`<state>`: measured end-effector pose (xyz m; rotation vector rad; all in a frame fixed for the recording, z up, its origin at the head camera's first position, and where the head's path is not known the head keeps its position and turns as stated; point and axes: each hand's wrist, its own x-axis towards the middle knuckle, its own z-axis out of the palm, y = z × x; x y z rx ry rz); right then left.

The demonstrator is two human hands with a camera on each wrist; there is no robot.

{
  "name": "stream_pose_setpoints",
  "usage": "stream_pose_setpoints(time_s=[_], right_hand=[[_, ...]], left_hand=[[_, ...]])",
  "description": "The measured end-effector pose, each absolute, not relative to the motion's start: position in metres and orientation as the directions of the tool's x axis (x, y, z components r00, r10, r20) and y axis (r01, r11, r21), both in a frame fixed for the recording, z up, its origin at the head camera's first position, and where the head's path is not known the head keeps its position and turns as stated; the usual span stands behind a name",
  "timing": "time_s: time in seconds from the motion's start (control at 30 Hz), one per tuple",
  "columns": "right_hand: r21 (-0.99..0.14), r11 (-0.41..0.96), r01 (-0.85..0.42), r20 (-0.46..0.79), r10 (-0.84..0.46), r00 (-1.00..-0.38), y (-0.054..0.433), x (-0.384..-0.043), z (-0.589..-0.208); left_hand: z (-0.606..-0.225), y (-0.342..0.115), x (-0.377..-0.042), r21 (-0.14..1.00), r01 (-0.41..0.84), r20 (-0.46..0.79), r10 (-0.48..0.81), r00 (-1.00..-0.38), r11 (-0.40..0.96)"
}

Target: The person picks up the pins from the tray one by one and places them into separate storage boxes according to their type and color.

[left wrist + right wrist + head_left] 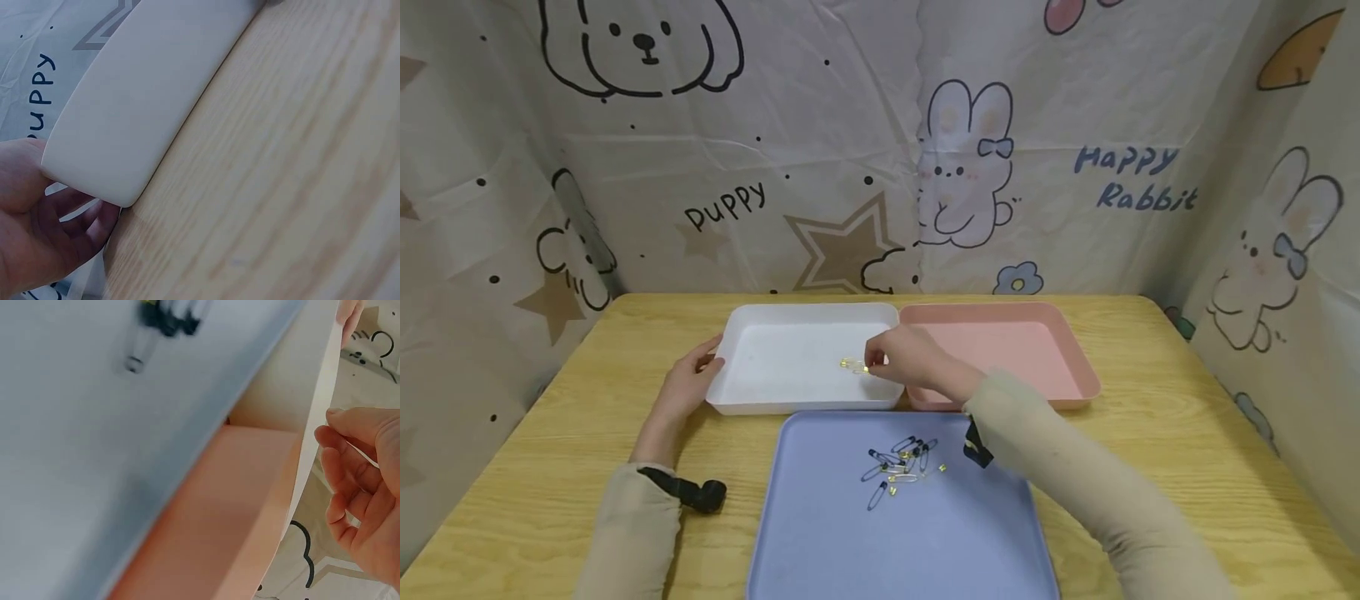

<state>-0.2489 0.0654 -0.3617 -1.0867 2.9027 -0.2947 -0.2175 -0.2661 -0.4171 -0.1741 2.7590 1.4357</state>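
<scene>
My left hand (688,383) grips the left end of a white tray (790,400). In the left wrist view, the thumb is at the rim and the curled fingers (94,228) are below it. My right hand (910,357) is over the right part of this tray, beside a few gold safety pins (852,365) lying inside. In the right wrist view, the thumb and index fingertips of this hand (365,481) are close together, with no pin visible between them. Black and gold safety pins (895,465) lie in a loose pile on a blue tray (895,550).
A pink tray (1078,367) stands against the white tray's right side, under the right forearm. The blue tray lies in front of both on a wooden table (565,467). A printed curtain (850,150) hangs behind and at the sides.
</scene>
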Motion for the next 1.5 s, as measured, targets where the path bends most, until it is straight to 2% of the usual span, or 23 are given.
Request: stream_pose_setpoints(time_s=[0.2,0.53,0.97,1.5], right_hand=[[-0.204,0.730,-0.652,0.051,-0.657,-0.752,0.078,-0.232,-0.362],[-0.256,0.693,-0.674,0.136,-0.664,-0.735,0.102,-0.213,-0.351],[-0.246,0.624,-0.741,0.198,-0.716,-0.669,0.121,-0.185,-0.348],[-0.262,0.590,-0.764,0.117,-0.766,-0.632,0.155,-0.169,-0.367]], left_hand=[[-0.420,-0.267,-0.218,0.806,-0.110,-0.070,-0.090,-0.993,0.582],[-0.418,-0.262,-0.220,0.818,-0.120,-0.080,-0.095,-0.992,0.562],[-0.418,-0.261,-0.221,0.816,-0.128,-0.079,-0.110,-0.991,0.563],[-0.421,-0.262,-0.220,0.814,-0.113,-0.062,-0.108,-0.992,0.569]])
